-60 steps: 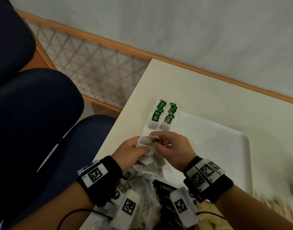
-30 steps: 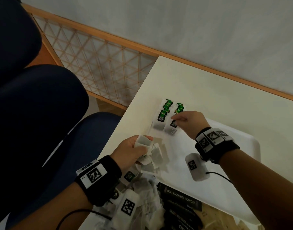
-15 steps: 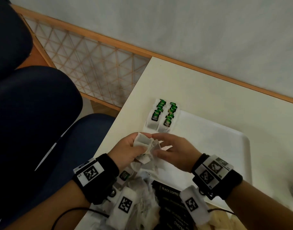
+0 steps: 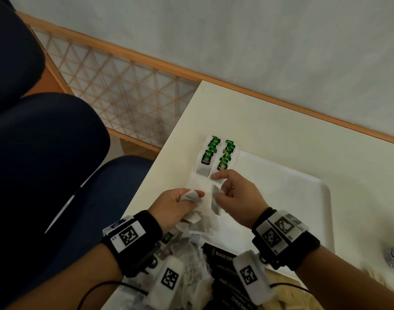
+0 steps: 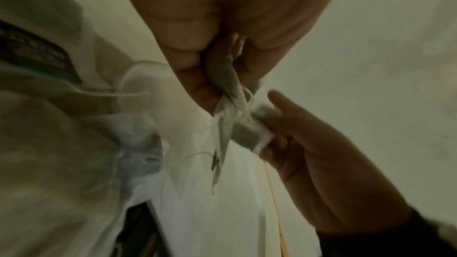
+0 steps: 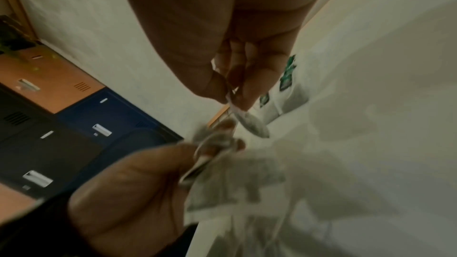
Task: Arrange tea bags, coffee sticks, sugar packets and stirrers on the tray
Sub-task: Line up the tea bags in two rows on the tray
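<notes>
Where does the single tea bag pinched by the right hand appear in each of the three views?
Head: single tea bag hangs at centre, left of the right hand.
Left wrist: centre-right, grey, at that hand's fingertips.
Right wrist: centre, under thumb and fingers.
Shared landmark: the left hand's bunch of tea bags.

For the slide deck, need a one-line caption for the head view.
Left hand grips a bunch of tea bags while right hand pinches a single tea bag above the white tray.

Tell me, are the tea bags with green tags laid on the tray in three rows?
No, the tea bags form two rows at the tray's corner.
</notes>
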Available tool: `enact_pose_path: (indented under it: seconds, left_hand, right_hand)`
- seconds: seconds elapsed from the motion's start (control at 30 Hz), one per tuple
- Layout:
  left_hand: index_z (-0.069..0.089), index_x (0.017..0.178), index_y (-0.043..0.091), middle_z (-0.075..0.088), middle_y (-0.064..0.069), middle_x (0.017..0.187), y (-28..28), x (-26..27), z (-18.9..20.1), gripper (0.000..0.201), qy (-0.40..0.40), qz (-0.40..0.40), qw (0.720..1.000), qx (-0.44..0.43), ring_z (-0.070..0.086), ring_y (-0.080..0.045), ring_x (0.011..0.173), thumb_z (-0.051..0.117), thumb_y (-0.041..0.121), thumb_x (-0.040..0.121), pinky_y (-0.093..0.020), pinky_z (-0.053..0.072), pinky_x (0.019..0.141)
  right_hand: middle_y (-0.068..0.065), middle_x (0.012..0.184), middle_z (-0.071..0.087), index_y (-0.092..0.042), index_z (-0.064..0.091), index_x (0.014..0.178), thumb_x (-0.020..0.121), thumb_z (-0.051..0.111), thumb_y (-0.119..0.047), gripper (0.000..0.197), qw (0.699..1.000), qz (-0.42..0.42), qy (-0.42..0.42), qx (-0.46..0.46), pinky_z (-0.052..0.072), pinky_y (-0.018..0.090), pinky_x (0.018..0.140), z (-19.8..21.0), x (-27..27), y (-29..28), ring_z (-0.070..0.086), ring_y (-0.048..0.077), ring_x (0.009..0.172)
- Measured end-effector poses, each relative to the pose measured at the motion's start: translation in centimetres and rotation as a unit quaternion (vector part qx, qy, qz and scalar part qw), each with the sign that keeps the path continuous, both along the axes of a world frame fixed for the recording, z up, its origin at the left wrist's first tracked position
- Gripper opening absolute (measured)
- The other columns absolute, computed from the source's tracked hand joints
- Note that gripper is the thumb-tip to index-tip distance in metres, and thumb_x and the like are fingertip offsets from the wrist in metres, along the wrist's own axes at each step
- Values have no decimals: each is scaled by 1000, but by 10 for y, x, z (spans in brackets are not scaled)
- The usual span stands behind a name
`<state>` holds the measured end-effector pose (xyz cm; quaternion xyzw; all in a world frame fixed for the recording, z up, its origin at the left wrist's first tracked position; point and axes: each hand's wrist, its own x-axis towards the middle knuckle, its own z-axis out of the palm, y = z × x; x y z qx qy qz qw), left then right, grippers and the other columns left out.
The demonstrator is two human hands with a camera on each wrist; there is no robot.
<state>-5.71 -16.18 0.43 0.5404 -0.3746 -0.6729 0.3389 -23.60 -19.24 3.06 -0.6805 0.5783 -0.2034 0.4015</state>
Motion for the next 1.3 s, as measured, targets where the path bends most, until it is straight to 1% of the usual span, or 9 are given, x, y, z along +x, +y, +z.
enact_pose_path:
  seconds: [0.13, 0.27, 0.33, 0.47, 0.73, 0.87, 1.0, 1.17, 1.3]
  left_hand:
    - [66, 82, 10, 62, 0, 66, 2, -6, 5, 20, -8, -56, 998, -22, 59, -12, 61, 53, -3, 91, -17, 47, 55]
    - [68, 85, 0, 61, -12, 76, -2, -1, 3, 4, 4, -24, 999, -30, 57, -17, 70, 66, 3, 84, -23, 48, 63]
    - [69, 89, 0, 62, -15, 78, -3, 0, 1, 9, -1, -12, 1000, -29, 57, -20, 71, 66, 7, 85, -25, 47, 63]
    - [69, 91, -2, 61, -11, 74, -4, 2, -3, 16, -36, -17, 999, -34, 53, -18, 65, 67, 13, 86, -21, 44, 57]
    - [68, 90, 7, 61, 10, 59, -6, 11, -4, 10, -21, 26, 999, -12, 55, -4, 55, 64, 0, 86, -15, 43, 52]
    - [70, 97, 11, 68, -6, 81, -5, 22, -5, 22, -15, 28, 999, 15, 65, -18, 67, 58, -6, 88, -25, 53, 65]
    - [69, 96, 10, 66, -17, 93, -6, 27, -6, 22, -9, 31, 999, 22, 64, -18, 64, 58, -7, 87, -25, 52, 60]
    - [67, 80, 9, 65, -7, 72, -9, 26, -3, 4, 0, 77, 996, 42, 62, -18, 55, 71, 10, 82, -24, 50, 52]
    - [54, 66, 8, 64, -9, 66, -9, 31, -6, 26, -46, 83, 995, 34, 55, -17, 59, 70, 21, 82, -26, 44, 55]
  right_hand:
    - [-1, 77, 66, -31, 59, 104, 82, 70, -24, 26, 998, 12, -54, 24, 46, 13, 68, -4, 17, 9, 59, 7, 72]
    - [-2, 79, 69, -32, 61, 103, 87, 57, -10, 27, 992, 11, -112, 50, 53, 32, 82, -6, 19, 8, 65, 14, 80]
    - [-2, 79, 67, -34, 63, 103, 87, 58, -12, 28, 993, 27, -106, 51, 53, 32, 80, -3, 17, 5, 64, 15, 76]
    - [-10, 88, 52, -36, 66, 106, 85, 66, -25, 23, 996, 74, 30, -32, 41, 9, 70, 6, 7, -7, 53, 4, 72]
    - [-11, 95, 67, -30, 73, 97, 89, 62, -25, 14, 987, 117, 104, -32, 46, 24, 80, 13, 2, -32, 56, 6, 80]
    - [-12, 98, 69, -28, 72, 102, 91, 58, -23, 19, 986, 103, 122, -41, 47, 24, 81, 8, 7, -47, 59, 7, 87]
    - [-9, 90, 69, -24, 72, 103, 92, 57, -22, 19, 988, 94, 118, -14, 51, 29, 79, 4, 16, -60, 62, 12, 82]
    - [-21, 72, 52, -21, 70, 108, 92, 57, -21, 21, 988, 63, 139, 2, 43, 22, 74, -6, 20, -82, 52, 5, 75]
    - [-22, 68, 47, -21, 69, 110, 93, 55, -20, 22, 988, 35, 153, 4, 40, 20, 72, -14, 18, -94, 51, 9, 75]
